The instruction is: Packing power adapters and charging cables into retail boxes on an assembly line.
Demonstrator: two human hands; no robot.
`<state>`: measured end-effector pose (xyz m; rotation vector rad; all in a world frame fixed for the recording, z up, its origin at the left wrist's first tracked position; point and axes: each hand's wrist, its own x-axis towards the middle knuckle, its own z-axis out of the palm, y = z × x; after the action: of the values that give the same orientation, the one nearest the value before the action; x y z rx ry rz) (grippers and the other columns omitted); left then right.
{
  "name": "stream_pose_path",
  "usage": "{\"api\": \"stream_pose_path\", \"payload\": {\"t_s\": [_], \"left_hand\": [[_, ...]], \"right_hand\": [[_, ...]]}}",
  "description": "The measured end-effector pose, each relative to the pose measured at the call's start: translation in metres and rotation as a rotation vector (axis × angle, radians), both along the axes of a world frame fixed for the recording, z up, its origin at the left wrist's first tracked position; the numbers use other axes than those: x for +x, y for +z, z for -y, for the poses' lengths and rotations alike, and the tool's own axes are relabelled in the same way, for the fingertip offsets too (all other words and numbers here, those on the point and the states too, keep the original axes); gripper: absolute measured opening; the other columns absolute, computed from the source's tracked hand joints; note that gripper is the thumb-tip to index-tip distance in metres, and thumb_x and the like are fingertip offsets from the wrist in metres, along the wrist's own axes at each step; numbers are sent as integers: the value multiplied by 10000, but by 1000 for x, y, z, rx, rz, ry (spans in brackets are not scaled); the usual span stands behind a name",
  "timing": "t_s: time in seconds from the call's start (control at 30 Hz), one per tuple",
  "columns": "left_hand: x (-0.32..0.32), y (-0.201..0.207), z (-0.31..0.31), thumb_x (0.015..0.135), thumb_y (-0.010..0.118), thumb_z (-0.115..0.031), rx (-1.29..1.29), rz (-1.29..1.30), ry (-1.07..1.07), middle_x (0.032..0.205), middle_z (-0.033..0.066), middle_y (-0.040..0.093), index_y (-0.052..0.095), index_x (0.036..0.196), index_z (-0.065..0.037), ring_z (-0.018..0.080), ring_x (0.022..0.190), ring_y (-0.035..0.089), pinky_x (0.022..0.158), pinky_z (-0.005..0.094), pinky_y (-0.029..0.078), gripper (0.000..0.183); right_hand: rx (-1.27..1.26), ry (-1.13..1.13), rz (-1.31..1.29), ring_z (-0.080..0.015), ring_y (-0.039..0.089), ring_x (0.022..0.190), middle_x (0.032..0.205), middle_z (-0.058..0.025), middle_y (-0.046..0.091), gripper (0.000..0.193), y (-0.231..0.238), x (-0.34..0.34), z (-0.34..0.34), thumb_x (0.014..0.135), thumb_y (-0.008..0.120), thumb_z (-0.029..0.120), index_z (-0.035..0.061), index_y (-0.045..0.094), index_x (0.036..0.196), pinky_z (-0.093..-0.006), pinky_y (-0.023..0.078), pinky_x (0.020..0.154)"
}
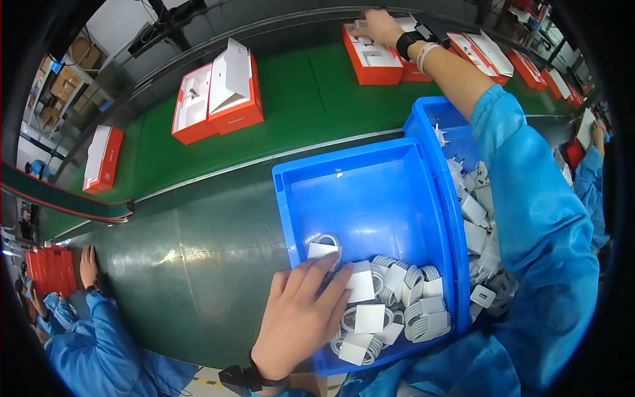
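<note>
Your left grip (pixel 297 317) touches a paper-banded cable (pixel 361 283); your right grip (pixel 382 28) overlies a red-sided box (pixel 378 75); closure and hold indeterminable.

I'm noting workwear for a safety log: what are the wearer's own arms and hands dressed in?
The left hand and right hand are ungloved. The right arm has a shiny blue sleeve with a gathered cuff, plus a black strap and a pale wristband with reddish marks. The left wrist has a black band carrying a dark, blocky piece.
</note>
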<state>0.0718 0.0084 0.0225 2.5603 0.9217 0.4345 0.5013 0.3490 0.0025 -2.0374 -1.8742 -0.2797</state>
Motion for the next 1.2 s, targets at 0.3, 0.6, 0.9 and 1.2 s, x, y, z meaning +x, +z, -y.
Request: {"api": "stream_pose_path", "payload": {"t_s": [0.3, 0.6, 0.9, 1.2], "left_hand": [[6, 1, 1, 821, 699, -163, 34, -37, 42, 1203, 63, 595, 659, 1155, -101, 209, 1011, 580, 895, 420, 382, 342], [22, 7, -10, 811, 651, -52, 177, -275, 83, 1228, 87, 604, 645, 1164, -89, 266, 1057, 576, 925, 448, 377, 355], [19, 26, -40, 813, 687, -140, 61, -347, -13, 1149, 41, 624, 651, 1182, -146, 229, 1028, 604, 902, 397, 408, 370], [25, 34, -55, 788, 717, -160, -244, -319, -119, 1058, 31, 602, 667, 1071, -154, 249, 908, 596, 857, 371, 409, 288]], "right_hand": [[11, -30, -36, -406, 659, 1001, 1040, -255, 681, 407, 9, -6, 15, 827, 664, 357, 13, 691, 1043, -463, 526, 897], [-137, -109, -18, -389, 667, 1000, 1047, -266, 678, 451, 0, 22, 12, 790, 695, 330, 10, 683, 1107, -446, 525, 906], [-3, -41, 430, -393, 678, 949, 995, -266, 687, 289, -14, 1, 25, 831, 645, 204, -31, 703, 990, -449, 546, 846], [-196, 164, 26, -309, 694, 889, 978, -183, 711, 300, 56, 19, 85, 870, 577, 247, 38, 705, 1045, -409, 546, 799]]}}
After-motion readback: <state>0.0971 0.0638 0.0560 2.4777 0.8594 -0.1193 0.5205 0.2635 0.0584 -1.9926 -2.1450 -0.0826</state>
